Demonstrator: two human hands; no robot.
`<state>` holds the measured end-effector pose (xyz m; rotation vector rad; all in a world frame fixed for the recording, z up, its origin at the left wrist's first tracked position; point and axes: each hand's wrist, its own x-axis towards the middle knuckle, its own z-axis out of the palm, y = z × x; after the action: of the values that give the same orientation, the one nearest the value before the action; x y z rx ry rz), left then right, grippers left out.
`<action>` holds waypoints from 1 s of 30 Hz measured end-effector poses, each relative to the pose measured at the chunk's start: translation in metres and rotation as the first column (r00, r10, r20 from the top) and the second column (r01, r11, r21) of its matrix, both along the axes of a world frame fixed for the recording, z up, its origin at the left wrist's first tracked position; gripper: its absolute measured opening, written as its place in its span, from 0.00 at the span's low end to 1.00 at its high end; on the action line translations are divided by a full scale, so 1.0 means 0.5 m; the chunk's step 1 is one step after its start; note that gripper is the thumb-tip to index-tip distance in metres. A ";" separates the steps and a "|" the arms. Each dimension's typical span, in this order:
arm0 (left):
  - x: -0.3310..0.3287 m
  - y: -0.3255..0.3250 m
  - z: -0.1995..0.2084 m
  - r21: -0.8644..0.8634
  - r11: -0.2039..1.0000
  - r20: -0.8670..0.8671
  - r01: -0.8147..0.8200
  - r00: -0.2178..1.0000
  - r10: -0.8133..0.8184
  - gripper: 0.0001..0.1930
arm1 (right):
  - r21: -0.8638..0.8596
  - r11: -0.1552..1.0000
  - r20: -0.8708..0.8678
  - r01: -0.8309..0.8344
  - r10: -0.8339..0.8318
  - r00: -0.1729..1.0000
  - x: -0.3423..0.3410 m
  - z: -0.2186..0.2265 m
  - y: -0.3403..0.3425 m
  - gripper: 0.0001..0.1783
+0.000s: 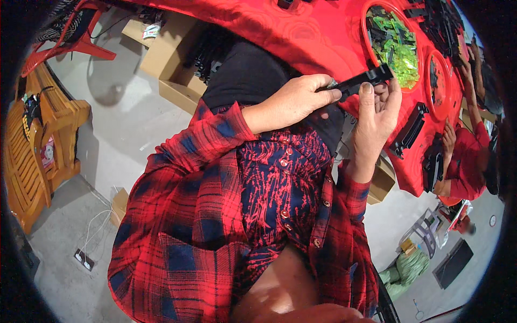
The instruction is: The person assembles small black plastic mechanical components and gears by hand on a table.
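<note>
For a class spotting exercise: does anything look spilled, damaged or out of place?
Nothing clearly stands out: the black part held in the fingers shows no visible damage, and the green pieces lie within their round tray.

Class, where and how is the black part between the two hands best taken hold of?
Probably by its ends, one hand coming from each side: the black part is long and narrow, slanting up rightward in view. The left hand pinches its left end; the right hand is at the other.
</note>
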<state>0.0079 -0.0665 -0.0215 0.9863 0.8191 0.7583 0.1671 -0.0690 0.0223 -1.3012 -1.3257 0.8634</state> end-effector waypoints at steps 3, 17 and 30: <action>0.001 -0.001 -0.001 0.040 0.999 -0.059 -0.013 0.998 0.016 0.15 | 0.007 1.000 0.003 -0.001 0.001 1.000 0.004 -0.004 -0.002 0.28; 0.004 0.006 -0.005 -0.097 0.993 0.125 0.066 0.991 -0.054 0.16 | -0.088 0.995 0.022 -0.056 0.058 0.998 -0.003 -0.001 -0.003 0.31; 0.000 -0.007 -0.010 -0.039 0.999 0.087 -0.008 0.996 0.012 0.15 | 0.068 0.997 0.193 0.019 -0.032 0.981 -0.026 -0.001 -0.035 0.33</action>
<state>0.0080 -0.0698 -0.0265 0.9093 0.7610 0.7858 0.1539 -0.0864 0.0215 -1.3747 -1.4735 0.6817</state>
